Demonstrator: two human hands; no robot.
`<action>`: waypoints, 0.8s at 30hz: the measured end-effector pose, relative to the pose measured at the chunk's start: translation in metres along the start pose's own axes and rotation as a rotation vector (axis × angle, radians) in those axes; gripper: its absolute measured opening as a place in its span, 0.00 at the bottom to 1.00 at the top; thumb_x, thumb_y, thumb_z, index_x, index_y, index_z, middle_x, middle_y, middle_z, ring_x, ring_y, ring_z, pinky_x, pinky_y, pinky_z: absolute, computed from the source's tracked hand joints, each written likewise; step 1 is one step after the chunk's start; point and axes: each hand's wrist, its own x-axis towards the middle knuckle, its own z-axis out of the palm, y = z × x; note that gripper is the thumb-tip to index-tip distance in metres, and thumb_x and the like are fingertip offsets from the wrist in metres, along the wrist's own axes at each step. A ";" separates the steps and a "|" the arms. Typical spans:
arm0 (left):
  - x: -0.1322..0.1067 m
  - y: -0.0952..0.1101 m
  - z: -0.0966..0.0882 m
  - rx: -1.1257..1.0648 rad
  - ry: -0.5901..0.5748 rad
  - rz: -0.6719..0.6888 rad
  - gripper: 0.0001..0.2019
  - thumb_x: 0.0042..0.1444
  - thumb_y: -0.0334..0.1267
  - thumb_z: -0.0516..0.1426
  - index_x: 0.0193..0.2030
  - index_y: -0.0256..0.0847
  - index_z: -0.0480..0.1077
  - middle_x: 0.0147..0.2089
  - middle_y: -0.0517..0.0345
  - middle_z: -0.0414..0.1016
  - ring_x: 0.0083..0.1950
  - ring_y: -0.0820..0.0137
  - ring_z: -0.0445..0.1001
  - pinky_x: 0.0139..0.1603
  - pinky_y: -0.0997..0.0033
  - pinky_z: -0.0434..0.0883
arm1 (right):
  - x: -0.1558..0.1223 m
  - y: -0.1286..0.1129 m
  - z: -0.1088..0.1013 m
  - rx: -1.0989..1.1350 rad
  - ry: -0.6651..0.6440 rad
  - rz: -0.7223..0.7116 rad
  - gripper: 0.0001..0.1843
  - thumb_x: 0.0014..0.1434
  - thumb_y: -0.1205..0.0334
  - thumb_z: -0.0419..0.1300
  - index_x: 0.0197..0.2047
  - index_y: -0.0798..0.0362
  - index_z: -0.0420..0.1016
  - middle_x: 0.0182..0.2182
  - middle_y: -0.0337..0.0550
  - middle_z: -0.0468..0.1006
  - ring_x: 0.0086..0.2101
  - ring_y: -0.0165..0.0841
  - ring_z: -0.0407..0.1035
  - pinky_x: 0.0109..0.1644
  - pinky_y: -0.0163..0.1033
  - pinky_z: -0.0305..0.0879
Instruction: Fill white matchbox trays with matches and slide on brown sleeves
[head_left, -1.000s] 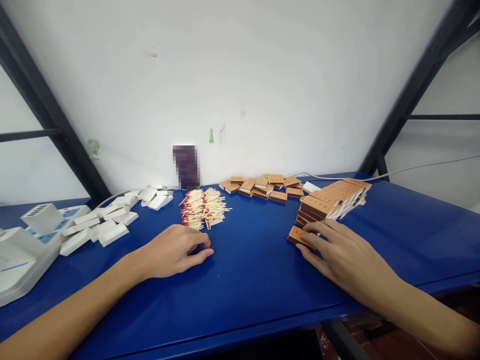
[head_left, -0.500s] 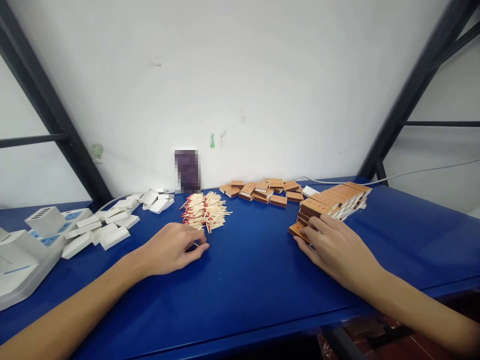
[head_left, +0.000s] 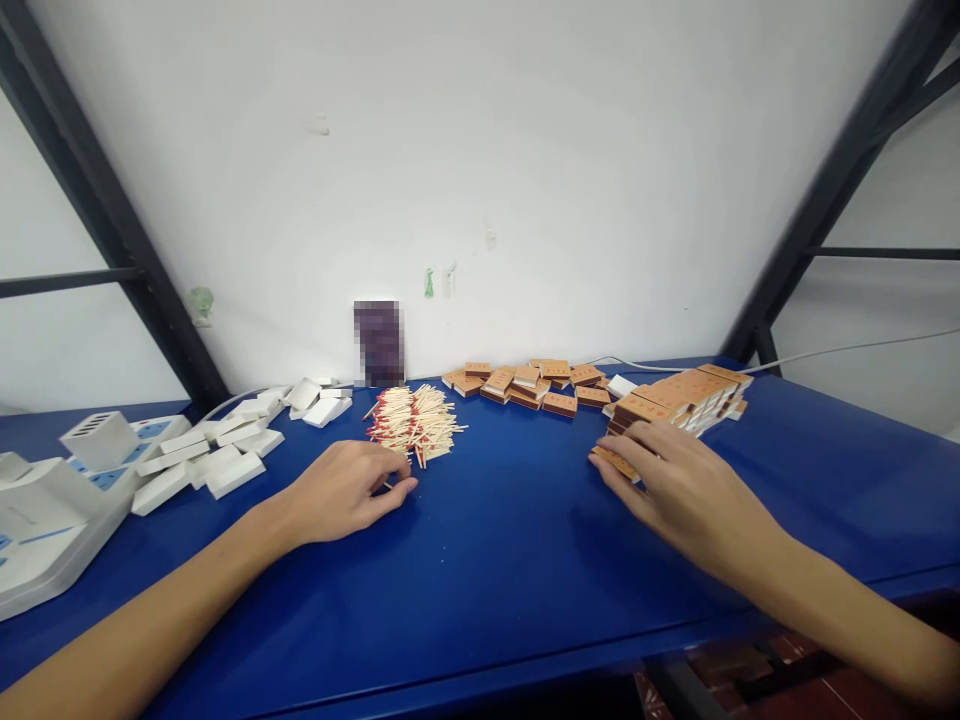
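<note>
My left hand (head_left: 349, 490) is at the near left edge of a pile of red-tipped matches (head_left: 416, 425). Its thumb and fingers are curled together, and the pale end of a match (head_left: 388, 486) shows between them. On the right, my right hand (head_left: 679, 495) is wrapped over the near end of a stack of orange-brown matchboxes (head_left: 694, 390). Its thumb and fingertips close around a low matchbox (head_left: 616, 463) at the front of the stack, partly hidden by the fingers.
Loose matchboxes (head_left: 559, 404) lie along the wall. White box trays (head_left: 236, 474) are scattered at left beside a power strip (head_left: 105, 490) with plugged-in chargers. A blurred dark purple object (head_left: 379, 343) leans on the wall. The blue table (head_left: 450, 620) ends at the front edge.
The view has shifted slightly. My right hand has moved slightly over the low matchbox, which sits a little farther right and is more covered. My left hand stays by the matches.
</note>
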 end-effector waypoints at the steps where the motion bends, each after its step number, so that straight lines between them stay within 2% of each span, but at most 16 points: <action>1: 0.000 -0.002 0.000 0.005 0.014 -0.010 0.16 0.66 0.43 0.48 0.33 0.40 0.71 0.27 0.60 0.71 0.27 0.71 0.67 0.30 0.72 0.58 | 0.011 0.000 -0.005 0.020 -0.036 -0.021 0.16 0.68 0.61 0.48 0.40 0.56 0.75 0.34 0.51 0.74 0.38 0.43 0.69 0.44 0.46 0.63; 4: -0.001 -0.009 0.000 0.015 0.062 -0.028 0.17 0.66 0.44 0.47 0.31 0.39 0.70 0.27 0.59 0.71 0.27 0.71 0.66 0.30 0.71 0.58 | 0.057 0.005 -0.013 -0.039 -0.245 -0.033 0.13 0.66 0.63 0.50 0.42 0.57 0.75 0.38 0.54 0.75 0.41 0.45 0.70 0.44 0.46 0.64; 6: -0.002 -0.014 -0.001 0.027 0.091 -0.028 0.18 0.66 0.44 0.47 0.31 0.39 0.70 0.27 0.59 0.71 0.28 0.71 0.66 0.31 0.71 0.59 | 0.093 0.012 -0.009 -0.089 -0.539 0.070 0.13 0.66 0.64 0.50 0.45 0.59 0.74 0.42 0.58 0.76 0.44 0.46 0.70 0.44 0.46 0.64; 9: -0.003 -0.020 -0.004 0.071 0.136 -0.048 0.18 0.66 0.45 0.47 0.31 0.39 0.69 0.28 0.58 0.71 0.30 0.69 0.67 0.32 0.70 0.59 | 0.136 0.025 0.009 -0.079 -0.761 0.131 0.10 0.60 0.62 0.59 0.41 0.60 0.77 0.37 0.58 0.78 0.37 0.44 0.74 0.35 0.43 0.65; 11: -0.003 -0.024 -0.007 0.110 0.160 -0.087 0.18 0.67 0.45 0.46 0.31 0.39 0.69 0.29 0.57 0.71 0.32 0.68 0.67 0.34 0.69 0.61 | 0.152 0.033 0.023 -0.064 -0.888 0.151 0.12 0.55 0.62 0.65 0.40 0.60 0.78 0.36 0.56 0.79 0.35 0.44 0.74 0.33 0.42 0.66; 13: -0.003 -0.029 -0.011 0.144 0.184 -0.140 0.18 0.67 0.44 0.44 0.34 0.40 0.69 0.32 0.55 0.72 0.36 0.65 0.68 0.38 0.66 0.63 | 0.160 0.036 0.035 -0.056 -0.995 0.148 0.14 0.52 0.61 0.68 0.40 0.61 0.78 0.35 0.54 0.79 0.36 0.45 0.74 0.34 0.44 0.68; 18: -0.009 -0.055 -0.017 0.278 0.228 -0.286 0.16 0.66 0.38 0.42 0.49 0.39 0.68 0.44 0.50 0.72 0.47 0.59 0.68 0.50 0.57 0.64 | 0.162 0.030 0.050 -0.026 -1.103 0.089 0.17 0.64 0.56 0.59 0.53 0.56 0.71 0.49 0.48 0.74 0.44 0.38 0.72 0.47 0.48 0.72; 22: -0.018 -0.081 -0.017 0.434 0.157 -0.449 0.18 0.64 0.37 0.43 0.55 0.40 0.66 0.51 0.45 0.71 0.53 0.54 0.67 0.53 0.52 0.64 | 0.163 0.024 0.042 -0.005 -1.054 0.055 0.15 0.55 0.56 0.66 0.40 0.60 0.78 0.35 0.49 0.79 0.36 0.41 0.74 0.37 0.42 0.69; 24: -0.022 -0.089 -0.016 0.457 0.121 -0.484 0.19 0.64 0.39 0.44 0.57 0.40 0.65 0.55 0.44 0.70 0.56 0.52 0.66 0.54 0.49 0.63 | 0.163 0.022 0.033 -0.003 -1.013 0.053 0.14 0.50 0.58 0.68 0.37 0.59 0.78 0.32 0.50 0.79 0.33 0.42 0.74 0.31 0.40 0.66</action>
